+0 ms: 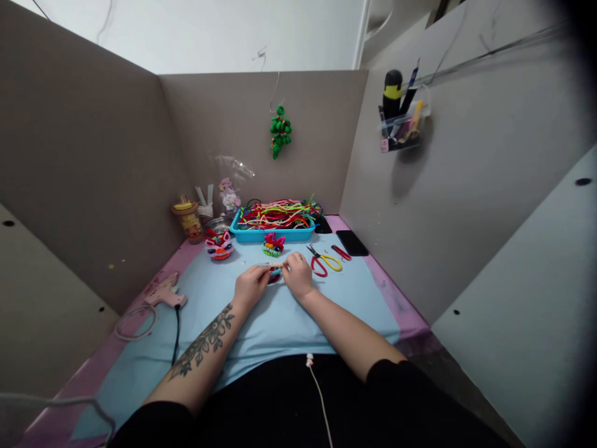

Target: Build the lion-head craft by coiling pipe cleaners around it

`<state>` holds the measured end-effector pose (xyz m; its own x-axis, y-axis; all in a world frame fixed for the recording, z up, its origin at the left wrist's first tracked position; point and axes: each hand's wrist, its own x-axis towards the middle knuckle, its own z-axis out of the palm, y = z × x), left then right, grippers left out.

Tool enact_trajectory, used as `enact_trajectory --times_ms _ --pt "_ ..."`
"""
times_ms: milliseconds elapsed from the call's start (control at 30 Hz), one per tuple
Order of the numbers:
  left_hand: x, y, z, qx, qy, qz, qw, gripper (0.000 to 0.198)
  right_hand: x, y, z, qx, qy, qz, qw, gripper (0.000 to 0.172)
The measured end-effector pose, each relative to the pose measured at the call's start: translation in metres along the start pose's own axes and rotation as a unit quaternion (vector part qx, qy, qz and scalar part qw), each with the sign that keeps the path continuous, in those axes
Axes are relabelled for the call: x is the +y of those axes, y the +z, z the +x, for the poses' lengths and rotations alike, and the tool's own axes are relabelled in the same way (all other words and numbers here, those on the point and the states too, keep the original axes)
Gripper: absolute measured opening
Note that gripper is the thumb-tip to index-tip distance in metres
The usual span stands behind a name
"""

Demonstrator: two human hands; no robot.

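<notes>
My left hand (250,285) and my right hand (297,277) meet over the light blue mat (280,323) in the middle of the table. Both are closed in a pinch on a short pale pipe cleaner piece (274,266) stretched between them. A small red bit (274,278) lies on the mat just under the hands. Beyond them sits a little pink and green pipe cleaner figure (273,244).
A blue tray (273,234) of several coloured pipe cleaners stands at the back. Red and yellow scissors (324,261), a red clip (341,252) and a black phone (352,242) lie to the right. A pink glue gun (164,292) lies left, a lion-head figure (219,245) nearby.
</notes>
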<state>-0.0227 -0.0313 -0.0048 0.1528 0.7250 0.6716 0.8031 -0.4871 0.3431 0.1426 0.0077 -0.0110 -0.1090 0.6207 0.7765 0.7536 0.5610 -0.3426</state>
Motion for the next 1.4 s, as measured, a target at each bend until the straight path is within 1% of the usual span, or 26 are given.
enact_trajectory --times_ms 67,100,133,200,233,267,300,400,467,600,767,967,1067,1200,1300,1400 --pt "0.0 -0.001 0.001 0.002 0.005 -0.008 1.0 0.017 0.0 0.0 0.0 0.0 -0.005 -0.016 1.0 0.015" --pt "0.001 -0.003 0.001 0.014 0.004 -0.006 1.0 0.017 0.0 0.0 0.001 -0.002 -0.009 -0.023 1.0 0.015" --pt "0.001 -0.005 0.002 0.038 0.0 0.003 0.999 0.017 0.0 -0.001 0.001 -0.003 -0.014 -0.032 0.999 0.015" --pt "0.002 -0.011 0.005 0.109 -0.006 0.044 0.993 0.02 -0.001 -0.003 0.001 -0.007 -0.028 -0.048 0.998 0.015" --pt "0.002 -0.013 0.006 0.137 -0.001 0.07 0.988 0.022 -0.001 -0.004 0.001 -0.009 -0.038 -0.054 0.998 0.014" --pt "0.003 -0.016 0.007 0.152 0.012 0.094 0.984 0.024 -0.002 -0.005 0.001 -0.012 -0.049 -0.059 0.997 0.014" --pt "0.004 -0.017 0.008 0.151 0.033 0.111 0.982 0.024 -0.003 -0.006 0.001 -0.015 -0.059 -0.062 0.996 0.014" --pt "0.007 -0.019 0.009 0.1 0.085 0.131 0.983 0.016 -0.004 -0.007 0.001 -0.021 -0.085 -0.065 0.994 0.013" --pt "0.007 -0.017 0.009 0.081 0.086 0.136 0.984 0.015 -0.005 -0.007 0.0 -0.023 -0.094 -0.065 0.993 0.013" --pt "0.004 -0.015 0.009 0.062 0.086 0.14 0.984 0.012 -0.005 -0.007 -0.001 -0.027 -0.11 -0.062 0.992 0.013" --pt "0.0 -0.014 0.007 0.054 0.102 0.136 0.984 0.012 -0.004 -0.008 -0.001 -0.027 -0.132 -0.069 0.989 0.015" --pt "0.003 -0.014 0.007 0.042 0.106 0.133 0.985 0.014 -0.005 -0.009 -0.001 -0.035 -0.149 -0.063 0.986 0.016" --pt "0.005 -0.014 0.007 0.031 0.105 0.124 0.986 0.014 -0.006 -0.009 -0.001 -0.042 -0.137 -0.056 0.988 0.016" --pt "0.004 -0.012 0.007 0.017 0.098 0.118 0.988 0.017 -0.005 -0.008 -0.001 -0.05 -0.105 -0.03 0.993 0.014" --pt "0.002 -0.011 0.007 0.032 0.074 0.104 0.991 0.018 -0.005 -0.008 -0.001 -0.052 -0.085 0.007 0.995 0.013" --pt "0.0 -0.012 0.008 0.046 0.059 0.085 0.994 0.011 -0.006 -0.008 -0.001 -0.05 -0.071 0.042 0.995 0.013"
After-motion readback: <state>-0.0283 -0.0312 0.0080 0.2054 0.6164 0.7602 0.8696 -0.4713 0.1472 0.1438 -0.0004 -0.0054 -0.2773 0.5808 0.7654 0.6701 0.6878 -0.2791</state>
